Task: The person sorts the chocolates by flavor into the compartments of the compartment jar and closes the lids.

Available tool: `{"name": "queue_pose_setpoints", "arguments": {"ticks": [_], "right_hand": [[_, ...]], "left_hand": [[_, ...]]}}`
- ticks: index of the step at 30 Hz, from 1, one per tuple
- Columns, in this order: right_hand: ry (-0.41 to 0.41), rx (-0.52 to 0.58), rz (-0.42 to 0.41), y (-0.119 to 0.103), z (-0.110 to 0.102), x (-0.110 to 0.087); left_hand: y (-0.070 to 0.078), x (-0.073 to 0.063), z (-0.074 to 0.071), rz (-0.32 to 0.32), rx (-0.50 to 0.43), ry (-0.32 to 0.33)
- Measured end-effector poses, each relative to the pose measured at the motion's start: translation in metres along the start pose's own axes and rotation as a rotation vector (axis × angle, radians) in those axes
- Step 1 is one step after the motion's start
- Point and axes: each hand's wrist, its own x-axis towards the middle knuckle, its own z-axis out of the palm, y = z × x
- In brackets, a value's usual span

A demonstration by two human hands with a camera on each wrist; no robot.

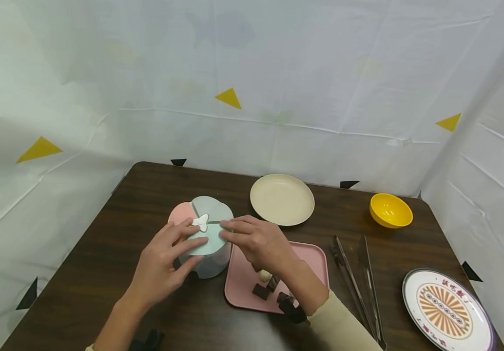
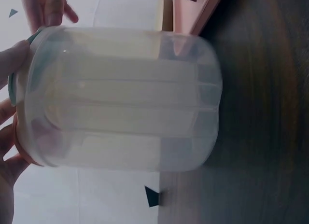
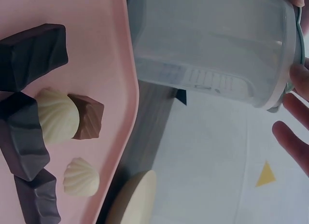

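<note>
Your left hand [image 1: 160, 263] and right hand [image 1: 258, 241], fingers spread, touch the segmented lid [image 1: 214, 241] of the translucent canister [image 1: 213, 265]; lopsided pressure could tip it onto the pink tray [image 1: 240, 287] alongside.

The dark wood-grain counter [image 1: 103, 263] has rounded far corners. Directly on it lies a pink rectangular tray [image 1: 316, 258]; around that tray, a translucent lobed canister [image 1: 212, 265] stands between nine and ten o'clock, an oval beige plate [image 1: 282, 200] at twelve, a yellow bowl [image 1: 391, 210] at two, metal tongs [image 1: 371, 287] at three, and a dark-rimmed, sunburst-patterned plate [image 1: 448, 312] between three and four.
</note>
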Motion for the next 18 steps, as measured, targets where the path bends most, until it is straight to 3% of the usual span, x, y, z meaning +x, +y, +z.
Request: {"name": "queue_pose_setpoints", "arguments": {"ticks": [8, 18], "right_hand": [[-0.023, 0.025, 0.018, 0.002, -0.003, -0.002], [-0.010, 0.057, 0.024, 0.003, -0.003, -0.003]], "left_hand": [[0.007, -0.001, 0.011, 0.039, 0.019, 0.135], [0.008, 0.000, 0.015, 0.054, 0.038, 0.179]]}}
